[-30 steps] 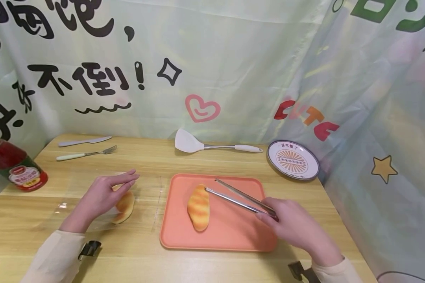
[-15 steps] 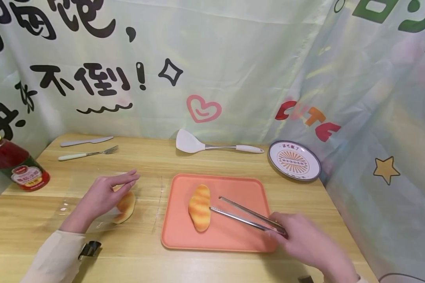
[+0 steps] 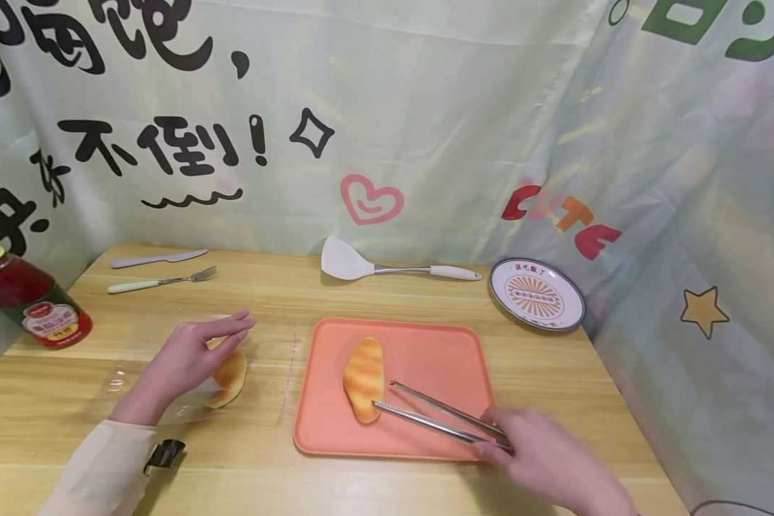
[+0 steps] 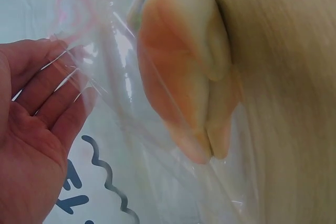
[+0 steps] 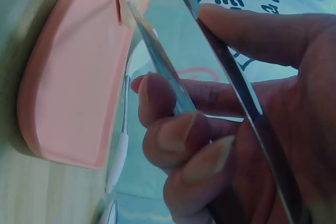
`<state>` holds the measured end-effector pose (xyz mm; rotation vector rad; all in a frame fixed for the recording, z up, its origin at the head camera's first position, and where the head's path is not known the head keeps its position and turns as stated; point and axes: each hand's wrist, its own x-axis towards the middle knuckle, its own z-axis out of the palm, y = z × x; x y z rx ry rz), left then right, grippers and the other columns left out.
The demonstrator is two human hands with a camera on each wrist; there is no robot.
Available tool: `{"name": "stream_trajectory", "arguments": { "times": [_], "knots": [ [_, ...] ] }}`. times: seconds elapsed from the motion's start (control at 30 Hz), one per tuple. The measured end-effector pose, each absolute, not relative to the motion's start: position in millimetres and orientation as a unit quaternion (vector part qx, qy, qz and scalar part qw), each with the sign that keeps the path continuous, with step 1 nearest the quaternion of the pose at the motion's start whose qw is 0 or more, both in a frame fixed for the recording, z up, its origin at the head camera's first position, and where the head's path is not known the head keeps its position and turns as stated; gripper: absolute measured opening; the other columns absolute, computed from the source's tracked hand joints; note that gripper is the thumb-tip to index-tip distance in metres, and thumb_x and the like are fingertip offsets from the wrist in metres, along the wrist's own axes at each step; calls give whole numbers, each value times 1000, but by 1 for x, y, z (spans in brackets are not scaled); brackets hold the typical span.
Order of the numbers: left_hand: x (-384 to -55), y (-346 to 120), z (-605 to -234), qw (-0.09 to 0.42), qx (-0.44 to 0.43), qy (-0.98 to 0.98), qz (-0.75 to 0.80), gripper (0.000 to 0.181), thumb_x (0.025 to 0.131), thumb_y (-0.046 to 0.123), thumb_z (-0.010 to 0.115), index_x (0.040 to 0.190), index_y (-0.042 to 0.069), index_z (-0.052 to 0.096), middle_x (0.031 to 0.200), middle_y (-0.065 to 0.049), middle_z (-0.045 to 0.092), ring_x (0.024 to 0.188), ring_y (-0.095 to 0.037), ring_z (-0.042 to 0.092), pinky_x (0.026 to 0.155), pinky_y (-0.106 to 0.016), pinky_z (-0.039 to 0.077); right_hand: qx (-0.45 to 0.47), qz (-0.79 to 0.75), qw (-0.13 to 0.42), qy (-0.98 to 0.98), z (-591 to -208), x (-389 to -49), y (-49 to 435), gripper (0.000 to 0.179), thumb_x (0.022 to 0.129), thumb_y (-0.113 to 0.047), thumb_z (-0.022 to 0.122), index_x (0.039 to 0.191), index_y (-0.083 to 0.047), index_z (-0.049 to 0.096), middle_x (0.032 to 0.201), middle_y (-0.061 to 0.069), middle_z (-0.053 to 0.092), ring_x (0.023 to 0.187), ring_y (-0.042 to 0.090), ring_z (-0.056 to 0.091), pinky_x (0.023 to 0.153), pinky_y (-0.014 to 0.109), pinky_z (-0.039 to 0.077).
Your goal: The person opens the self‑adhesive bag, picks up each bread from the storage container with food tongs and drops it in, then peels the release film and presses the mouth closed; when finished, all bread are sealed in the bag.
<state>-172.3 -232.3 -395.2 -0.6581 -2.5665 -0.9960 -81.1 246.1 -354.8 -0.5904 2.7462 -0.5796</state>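
My right hand (image 3: 545,451) grips metal tongs (image 3: 441,433), their arms spread apart. One tip lies at the lower right edge of a toasted-looking bread piece (image 3: 364,380) on the pink tray (image 3: 438,358); whether it touches I cannot tell. In the right wrist view, fingers curl round one arm of the tongs while the thumb lies along the other. At left, my left hand (image 3: 183,355) is held beside a bread roll (image 4: 178,66) with a split side, inside a clear plastic bag (image 4: 123,108). Its fingers are relaxed against the film, pinching nothing visible.
A red sauce bottle (image 3: 35,304) leans at the left edge. A knife (image 3: 159,259) and fork (image 3: 161,282) lie at the back left. Behind the tray are a white spatula (image 3: 348,259) and a patterned plate (image 3: 537,294). Printed cloth walls (image 3: 438,143) enclose the table.
My right hand and the tongs first moved right, then down and slightly left toward the tray's front. The left hand stays in place, and the bread on the tray has not shifted.
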Motion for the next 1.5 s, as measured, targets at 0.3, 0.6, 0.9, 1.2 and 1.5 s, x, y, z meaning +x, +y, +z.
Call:
{"name": "stream_trajectory", "arguments": {
  "times": [0.3, 0.6, 0.9, 1.2, 1.5],
  "knots": [
    [-174, -233, -397, 164, -233, -897, -337, 25, 92, 6, 70, 116, 5, 73, 125, -16, 64, 61, -12, 62, 56, -25, 41, -222, -196, 105, 949, -361, -80, 244, 21, 93, -43, 66, 84, -27, 57, 63, -18, 44, 56, 0, 43, 52, 23, 37],
    [-174, -233, -398, 153, -229, -896, -347, 25, 92, 7, 69, 117, 5, 72, 127, -17, 63, 51, -4, 51, 50, -24, 38, -232, -209, 114, 943, -364, -83, 240, 18, 95, -42, 64, 91, -25, 61, 67, -17, 47, 59, 1, 44, 53, 24, 38],
    [-174, -233, -397, 151, -230, -896, -348, 25, 92, 6, 69, 117, 5, 72, 127, -16, 62, 48, -2, 47, 51, -25, 38, -274, -178, 50, 944, -370, -89, 247, 14, 95, -36, 65, 85, -30, 57, 66, -21, 43, 59, 1, 41, 53, 23, 36],
    [-174, -233, -397, 147, -227, -897, -351, 26, 92, 5, 70, 117, 6, 72, 128, -16, 62, 42, -2, 34, 45, -24, 34, -291, -168, 6, 942, -377, -96, 256, 11, 95, -32, 66, 87, -28, 59, 69, -22, 42, 61, 1, 42, 53, 25, 37],
    [-174, -233, -396, 146, -228, -897, -349, 25, 92, 7, 69, 117, 5, 72, 128, -17, 62, 41, -1, 30, 43, -24, 33, -283, -166, -8, 945, -377, -100, 260, 5, 96, -28, 65, 93, -25, 63, 72, -22, 43, 65, 1, 44, 56, 26, 40]
  ]
}}
